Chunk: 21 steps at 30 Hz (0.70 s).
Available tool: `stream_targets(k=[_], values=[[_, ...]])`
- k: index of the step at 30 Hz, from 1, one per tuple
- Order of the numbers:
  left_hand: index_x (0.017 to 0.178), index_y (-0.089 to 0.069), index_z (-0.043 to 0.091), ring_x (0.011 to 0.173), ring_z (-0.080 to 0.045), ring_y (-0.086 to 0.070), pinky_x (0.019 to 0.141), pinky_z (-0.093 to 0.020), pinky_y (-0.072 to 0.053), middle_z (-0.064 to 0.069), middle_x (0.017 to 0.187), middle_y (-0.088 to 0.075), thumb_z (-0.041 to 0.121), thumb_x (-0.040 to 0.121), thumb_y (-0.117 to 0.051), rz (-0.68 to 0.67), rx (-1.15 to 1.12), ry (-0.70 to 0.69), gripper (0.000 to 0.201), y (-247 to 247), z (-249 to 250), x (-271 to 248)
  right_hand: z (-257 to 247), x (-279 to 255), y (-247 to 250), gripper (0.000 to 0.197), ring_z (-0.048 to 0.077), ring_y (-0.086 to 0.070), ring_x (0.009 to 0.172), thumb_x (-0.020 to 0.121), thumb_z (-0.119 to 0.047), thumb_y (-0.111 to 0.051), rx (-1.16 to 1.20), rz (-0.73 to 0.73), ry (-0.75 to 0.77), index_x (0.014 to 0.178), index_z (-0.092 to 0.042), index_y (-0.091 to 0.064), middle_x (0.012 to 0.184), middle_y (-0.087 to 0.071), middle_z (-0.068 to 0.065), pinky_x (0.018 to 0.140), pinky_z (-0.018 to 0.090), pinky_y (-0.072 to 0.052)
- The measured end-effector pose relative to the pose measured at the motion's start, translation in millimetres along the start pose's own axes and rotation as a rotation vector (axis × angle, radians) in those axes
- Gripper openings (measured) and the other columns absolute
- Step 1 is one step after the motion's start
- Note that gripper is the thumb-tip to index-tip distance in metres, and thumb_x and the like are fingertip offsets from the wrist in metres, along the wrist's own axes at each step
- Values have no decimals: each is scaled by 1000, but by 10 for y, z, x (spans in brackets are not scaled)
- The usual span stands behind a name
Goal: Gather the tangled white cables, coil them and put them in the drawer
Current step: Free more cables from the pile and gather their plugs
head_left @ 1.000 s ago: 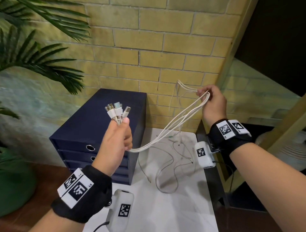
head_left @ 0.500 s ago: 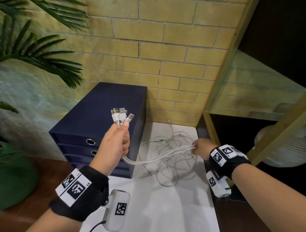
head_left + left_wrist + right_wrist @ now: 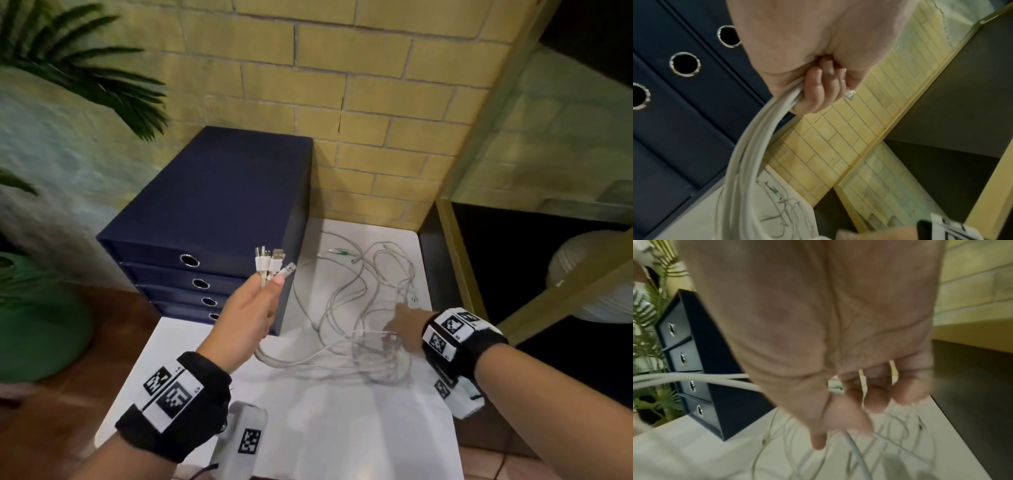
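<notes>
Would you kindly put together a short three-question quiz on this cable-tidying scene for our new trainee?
1. True or false: the left hand grips a bundle of white USB cables with the plugs pointing up.
2. How many drawers with round metal finger holes does the dark blue drawer cabinet show?
3. Where does the right hand reach: A) into a drawer, B) the loose cable tangle on the white tabletop, C) the green plant pot?

Key: 1 true; 2 four, all closed; 3 B.
</notes>
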<state>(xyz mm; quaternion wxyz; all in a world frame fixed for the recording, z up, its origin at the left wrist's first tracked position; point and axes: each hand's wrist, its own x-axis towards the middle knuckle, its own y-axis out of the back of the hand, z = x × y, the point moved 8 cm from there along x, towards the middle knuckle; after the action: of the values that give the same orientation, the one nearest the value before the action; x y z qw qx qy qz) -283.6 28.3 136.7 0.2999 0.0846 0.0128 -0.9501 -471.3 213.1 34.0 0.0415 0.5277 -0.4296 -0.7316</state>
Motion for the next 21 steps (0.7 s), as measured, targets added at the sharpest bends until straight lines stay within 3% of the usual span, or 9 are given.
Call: stream_targets(k=[2, 5, 6, 7, 11, 13, 17, 21], values=[[56, -43, 34, 49, -10, -17, 42, -21, -17, 6, 60, -23, 37, 97, -48, 1, -2, -4, 41, 10, 1, 47, 25, -45, 335, 31, 35, -36, 125, 91, -31, -52, -60, 119, -17, 121, -37, -56, 130, -32, 6, 101, 45, -38], [57, -42, 33, 48, -9, -22, 45, -24, -20, 9, 59, -27, 49, 89, -51, -32, 79, 6, 37, -11, -40, -47, -72, -26, 713, 36, 33, -33, 125, 86, -31, -60, -31, 315, 17, 121, -38, -55, 129, -34, 5, 102, 45, -39], [57, -44, 34, 48, -8, -24, 46, -24, -21, 11, 58, -29, 47, 92, -50, -40, 126, 22, 37, -14, -50, -10, -169, 35, 802, 38, 32, -35, 125, 85, -33, -63, -18, 322, 46, 122, -36, -56, 129, -38, 5, 101, 44, -40], [59, -46, 34, 48, -7, -25, 46, -22, -23, 12, 58, -29, 43, 95, -49, -1, 93, 134, 38, 105, -391, 38, -478, 436, 694, 39, 31, -37, 124, 85, -35, -64, 32, 250, 146, 123, -33, -56, 128, -41, 6, 101, 42, -41], [74, -40, 20, 49, -6, -24, 42, -16, -23, 10, 59, -27, 32, 98, -47, -44, 97, 87, 28, -3, -401, -57, -955, 560, 683, 38, 32, -46, 122, 92, -23, -52, 68, 290, 273, 130, -23, -53, 132, -47, 8, 99, 40, -43], [69, -42, 23, 49, -6, -24, 43, -15, -23, 9, 59, -27, 31, 98, -47, -51, 95, 57, 30, -34, -343, -53, -1097, 625, 637, 41, 32, -46, 122, 93, -22, -47, -14, 284, 293, 134, -25, -48, 135, -43, 7, 96, 41, -45], [55, -52, 37, 47, -5, -25, 45, -15, -25, 13, 55, -29, 28, 99, -45, -39, 113, 86, 45, -45, -349, -33, -1308, 736, 443, 57, 30, -43, 119, 80, -19, -60, -248, 163, 324, 132, -35, -44, 128, -43, 5, 88, 40, -43], [52, -52, 39, 47, -4, -29, 48, -14, -28, 15, 51, -32, 29, 98, -46, -11, 142, 97, 48, -41, -336, -45, -1368, 828, 446, 38, 30, -49, 117, 90, -17, -50, -215, 206, 340, 127, -22, -51, 124, -51, 7, 90, 37, -45]])
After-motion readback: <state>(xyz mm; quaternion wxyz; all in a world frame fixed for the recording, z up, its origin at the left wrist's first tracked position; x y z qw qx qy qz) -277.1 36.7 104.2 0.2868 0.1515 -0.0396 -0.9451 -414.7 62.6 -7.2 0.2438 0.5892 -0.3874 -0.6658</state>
